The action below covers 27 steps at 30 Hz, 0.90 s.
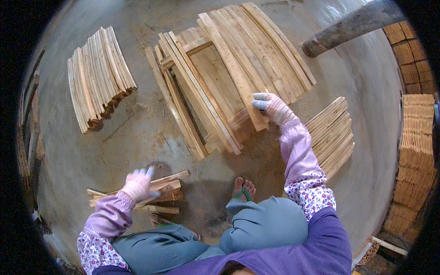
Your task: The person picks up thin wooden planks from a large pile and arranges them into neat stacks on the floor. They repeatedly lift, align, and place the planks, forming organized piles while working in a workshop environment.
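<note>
My right hand [276,109] meets a plank [233,68] near twelve o'clock, its grip I cannot tell, while my left hand [137,184] spreads open by short sticks [168,186] at eight; the stack [261,48] seems boarded towards one, gaps apparently left towards eleven, and I can read no brand, label or writing.

Matt wooden plank [230,66], knit cloth gloves [277,110], smooth faintly glossy floor [142,149]
</note>
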### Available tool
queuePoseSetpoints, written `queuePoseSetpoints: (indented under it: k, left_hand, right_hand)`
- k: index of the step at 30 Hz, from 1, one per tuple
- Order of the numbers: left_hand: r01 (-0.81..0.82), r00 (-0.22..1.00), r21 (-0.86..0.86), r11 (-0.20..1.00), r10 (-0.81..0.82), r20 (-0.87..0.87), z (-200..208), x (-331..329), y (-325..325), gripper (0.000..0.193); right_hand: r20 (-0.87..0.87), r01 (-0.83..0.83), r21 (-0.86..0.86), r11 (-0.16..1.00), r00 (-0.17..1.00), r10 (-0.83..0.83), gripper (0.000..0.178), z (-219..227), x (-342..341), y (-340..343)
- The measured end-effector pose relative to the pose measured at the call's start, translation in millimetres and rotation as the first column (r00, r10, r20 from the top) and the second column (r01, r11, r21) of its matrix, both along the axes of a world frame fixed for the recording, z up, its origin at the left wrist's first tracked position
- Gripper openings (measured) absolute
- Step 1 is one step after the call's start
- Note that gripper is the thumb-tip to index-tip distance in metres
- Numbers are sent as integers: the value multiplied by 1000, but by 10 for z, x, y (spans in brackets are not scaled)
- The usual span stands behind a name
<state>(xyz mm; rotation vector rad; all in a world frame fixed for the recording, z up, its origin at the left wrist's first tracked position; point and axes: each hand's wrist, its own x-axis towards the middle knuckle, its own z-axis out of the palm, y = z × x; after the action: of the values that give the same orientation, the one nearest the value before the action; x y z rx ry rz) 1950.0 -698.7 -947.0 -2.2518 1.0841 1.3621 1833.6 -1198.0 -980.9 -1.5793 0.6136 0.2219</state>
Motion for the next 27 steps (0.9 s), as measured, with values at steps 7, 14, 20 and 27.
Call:
queuePoseSetpoints:
  k: [7, 14, 20, 27]
  left_hand:
    - [-408, 842, -821, 399, 512, -170, -559, -146, -1588, 101]
    - [-635, 510, -727, 263, 849, -139, -535, -403, -2714, 122]
    - [-688, 505, -668, 283, 848, -161, -431, -364, -2793, 115]
    - [-650, 501, -737, 188, 835, -228, -566, -394, -2766, 115]
  right_hand:
    - [-1, -189, -586, 788, 972, 233, 41, -158, -118, 1023]
    - [-397, -397, -917, -30, 918, -20, 52, -60, -161, 789]
    - [-242, -162, -826, 539, 967, -80, 55, -53, -199, 528]
    - [62, 155, 152, 976, 984, -165, 64, -192, -377, 274]
